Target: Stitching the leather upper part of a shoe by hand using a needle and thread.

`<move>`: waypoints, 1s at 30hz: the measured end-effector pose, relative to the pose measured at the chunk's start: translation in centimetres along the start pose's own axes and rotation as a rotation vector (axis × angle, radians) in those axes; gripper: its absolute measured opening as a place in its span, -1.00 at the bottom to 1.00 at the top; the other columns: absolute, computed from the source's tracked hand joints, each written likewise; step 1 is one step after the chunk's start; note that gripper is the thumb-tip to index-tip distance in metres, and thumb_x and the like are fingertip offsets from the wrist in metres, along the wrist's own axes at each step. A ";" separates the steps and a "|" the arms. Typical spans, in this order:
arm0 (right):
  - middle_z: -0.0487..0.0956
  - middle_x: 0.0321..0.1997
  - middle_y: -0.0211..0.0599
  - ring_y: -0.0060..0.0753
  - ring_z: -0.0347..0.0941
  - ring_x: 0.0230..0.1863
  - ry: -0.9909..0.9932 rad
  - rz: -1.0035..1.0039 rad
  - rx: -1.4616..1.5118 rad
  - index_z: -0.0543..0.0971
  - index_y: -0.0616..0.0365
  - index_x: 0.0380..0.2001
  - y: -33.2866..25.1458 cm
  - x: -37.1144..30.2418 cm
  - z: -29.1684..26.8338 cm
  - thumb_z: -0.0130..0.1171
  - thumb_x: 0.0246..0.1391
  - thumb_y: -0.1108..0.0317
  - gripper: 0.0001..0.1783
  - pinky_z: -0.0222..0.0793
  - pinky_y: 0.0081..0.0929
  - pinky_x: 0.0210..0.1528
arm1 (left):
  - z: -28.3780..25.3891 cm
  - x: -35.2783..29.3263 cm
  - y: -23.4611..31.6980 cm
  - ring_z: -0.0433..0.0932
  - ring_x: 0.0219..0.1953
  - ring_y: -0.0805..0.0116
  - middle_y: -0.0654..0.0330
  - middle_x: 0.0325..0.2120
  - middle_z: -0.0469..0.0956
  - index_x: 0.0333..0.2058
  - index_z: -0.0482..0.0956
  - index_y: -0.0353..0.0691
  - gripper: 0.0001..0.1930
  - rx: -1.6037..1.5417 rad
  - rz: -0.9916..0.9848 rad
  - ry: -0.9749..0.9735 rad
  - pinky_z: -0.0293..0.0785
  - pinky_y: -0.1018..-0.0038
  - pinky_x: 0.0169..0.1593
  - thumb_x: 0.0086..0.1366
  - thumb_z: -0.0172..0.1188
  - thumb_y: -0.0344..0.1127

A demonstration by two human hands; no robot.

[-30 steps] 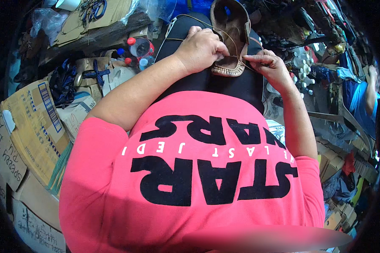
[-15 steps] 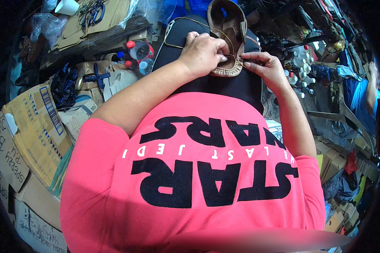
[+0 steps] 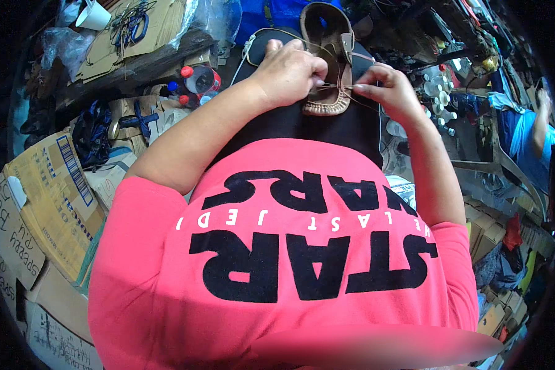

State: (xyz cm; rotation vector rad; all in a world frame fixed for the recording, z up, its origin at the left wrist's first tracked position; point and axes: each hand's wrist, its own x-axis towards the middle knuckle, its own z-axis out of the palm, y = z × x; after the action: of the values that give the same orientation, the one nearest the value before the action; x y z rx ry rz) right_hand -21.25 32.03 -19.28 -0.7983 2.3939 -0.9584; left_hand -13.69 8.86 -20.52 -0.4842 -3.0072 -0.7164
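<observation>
**Thin tan thread between your 2 hands, over a brown leather slip-on shoe**

The shoe rests on your lap against your black trousers, its puckered, stitched toe facing you and its heel end pointing away. Your left hand sits above the shoe's left edge, thumb and forefinger closed on the thread. Your right hand is at the right edge just above the gathered toe, thumb and forefinger pinched together on the thread; the exact contact is too small to make out. A loop of thread lies across your left knee.

To your left are a clear plastic bottle with a red label and a flattened yellow-brown cardboard box. To your right, small white-capped bottles cluster near your wrist.
</observation>
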 end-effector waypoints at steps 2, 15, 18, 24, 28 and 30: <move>0.46 -0.41 -0.43 -0.50 0.41 -0.31 -0.022 0.162 0.367 0.58 0.22 -0.43 1.2 -0.4 -0.1 0.37 -0.10 0.34 -0.78 0.31 -0.55 -0.19 | -0.1 -0.4 0.4 0.44 -0.18 0.23 0.27 -0.43 0.56 -0.39 0.58 0.01 -0.92 -0.014 -0.017 -0.028 0.18 0.18 -0.09 0.13 0.18 -0.22; 0.44 -0.30 -0.35 -0.43 0.44 -0.28 0.163 -0.089 -0.078 0.56 0.20 -0.42 -0.1 -1.3 -3.7 0.28 -0.03 0.40 -0.87 0.36 -0.52 -0.25 | 0.6 0.9 1.1 0.56 -0.23 0.08 0.11 -0.42 0.59 -0.29 0.53 -0.11 -0.87 -0.135 0.011 -0.177 0.38 0.15 -0.16 0.24 0.06 -0.27; 0.49 -0.24 -0.27 -0.27 0.48 -0.26 0.252 -0.047 -0.333 0.58 0.15 -0.38 2.4 0.1 -4.1 0.25 -0.02 0.37 -0.87 0.40 -0.40 -0.23 | 0.6 1.4 1.3 0.55 -0.26 0.06 0.10 -0.44 0.58 -0.30 0.53 -0.10 -0.87 -0.123 0.064 -0.184 0.37 0.15 -0.18 0.24 0.06 -0.25; 0.55 -0.34 -0.41 -0.23 0.44 -0.13 0.039 -0.318 -0.775 0.58 -0.02 -0.43 -4.6 -0.7 -2.6 0.15 -0.04 0.28 -0.91 0.22 -0.23 0.00 | 1.2 1.0 0.6 0.55 -0.22 0.10 0.12 -0.42 0.58 -0.26 0.55 -0.08 -0.84 -0.101 0.035 -0.162 0.36 0.17 -0.13 0.24 0.06 -0.23; 0.56 -0.44 -0.40 -0.28 0.48 -0.20 -0.140 -0.370 -0.957 0.50 -0.09 -0.30 -4.8 0.0 -0.2 0.06 -0.03 0.38 -0.83 0.23 -0.29 -0.10 | 1.0 1.2 0.5 0.54 -0.22 0.09 0.11 -0.42 0.58 -0.26 0.53 -0.09 -0.85 -0.085 0.080 -0.176 0.36 0.17 -0.13 0.21 0.07 -0.26; 0.56 -0.44 -0.40 -0.27 0.49 -0.21 -0.145 -0.390 -0.926 0.49 -0.09 -0.31 -4.7 0.3 0.0 0.06 -0.03 0.37 -0.84 0.23 -0.29 -0.10 | 1.2 1.0 0.2 0.54 -0.25 0.10 0.12 -0.45 0.57 -0.29 0.51 -0.09 -0.87 -0.036 0.177 -0.115 0.35 0.17 -0.16 0.17 0.06 -0.31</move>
State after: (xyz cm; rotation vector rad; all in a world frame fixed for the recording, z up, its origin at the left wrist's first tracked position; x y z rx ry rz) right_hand -19.89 29.05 -15.90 -1.6202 2.5457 0.1823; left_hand -14.50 9.80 -21.43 -0.8081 -3.0073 -0.7544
